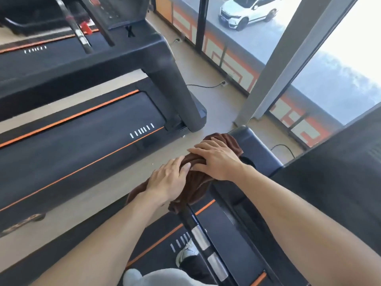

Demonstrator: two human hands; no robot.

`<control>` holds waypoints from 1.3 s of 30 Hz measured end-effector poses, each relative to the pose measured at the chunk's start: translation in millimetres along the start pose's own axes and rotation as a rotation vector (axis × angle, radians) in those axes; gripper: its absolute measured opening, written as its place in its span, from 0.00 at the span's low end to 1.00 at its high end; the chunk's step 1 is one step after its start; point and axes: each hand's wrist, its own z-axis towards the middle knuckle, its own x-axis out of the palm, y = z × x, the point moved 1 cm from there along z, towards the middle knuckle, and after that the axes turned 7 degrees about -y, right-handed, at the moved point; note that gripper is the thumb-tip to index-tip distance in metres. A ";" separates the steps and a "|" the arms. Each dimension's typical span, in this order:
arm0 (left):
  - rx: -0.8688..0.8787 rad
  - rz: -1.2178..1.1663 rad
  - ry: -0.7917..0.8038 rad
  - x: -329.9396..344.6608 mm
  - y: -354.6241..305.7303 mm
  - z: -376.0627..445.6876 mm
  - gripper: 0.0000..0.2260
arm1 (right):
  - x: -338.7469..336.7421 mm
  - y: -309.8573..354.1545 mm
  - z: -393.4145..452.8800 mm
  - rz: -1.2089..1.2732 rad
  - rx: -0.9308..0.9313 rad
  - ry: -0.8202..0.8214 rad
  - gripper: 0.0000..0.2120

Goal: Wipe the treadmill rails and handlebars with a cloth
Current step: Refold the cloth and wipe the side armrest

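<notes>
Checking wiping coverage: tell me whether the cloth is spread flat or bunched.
Bunched: the brown cloth drapes in folds over the handlebar, under both hands.

Both forearms extended forward; left hand (168, 180) and right hand (216, 157) lie palm-down, fingers apparently flat, nearly touching.

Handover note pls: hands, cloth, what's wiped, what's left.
Left hand: lies on the brown cloth, fingers fairly straight, pressing it down.
Right hand: flat on the cloth further up, fingers spread.
Cloth: bunched and draped over the black handlebar of the near treadmill.
Done: cannot tell from this view which parts are already wiped.
Left: probably the lower handlebar with its silver grip plates, then the side rails.
</notes>
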 end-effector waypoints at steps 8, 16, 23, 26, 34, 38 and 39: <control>0.139 0.057 0.072 16.0 -55.5 48.8 0.28 | -21.1 -71.6 -12.9 0.055 0.141 0.064 0.33; 0.449 0.253 -0.065 31.1 -42.1 20.1 0.27 | -4.4 -2.0 -76.6 0.109 0.479 -0.031 0.29; 0.573 0.309 -0.098 31.6 -1.6 -10.5 0.31 | -13.9 54.1 -95.3 0.040 0.574 0.046 0.28; 0.591 0.297 -0.057 31.0 -1.3 -20.7 0.27 | -27.6 61.4 -101.1 0.018 0.676 0.121 0.28; 0.580 0.247 -0.012 27.4 -21.0 -30.3 0.30 | -25.7 24.5 -80.3 0.030 0.851 0.331 0.36; 0.524 0.246 -0.021 21.3 -11.4 -25.2 0.30 | -30.5 16.1 -74.9 0.074 0.736 0.297 0.32; 0.517 0.228 -0.003 22.6 -13.9 -25.7 0.30 | -32.5 14.0 -78.7 0.092 0.698 0.298 0.30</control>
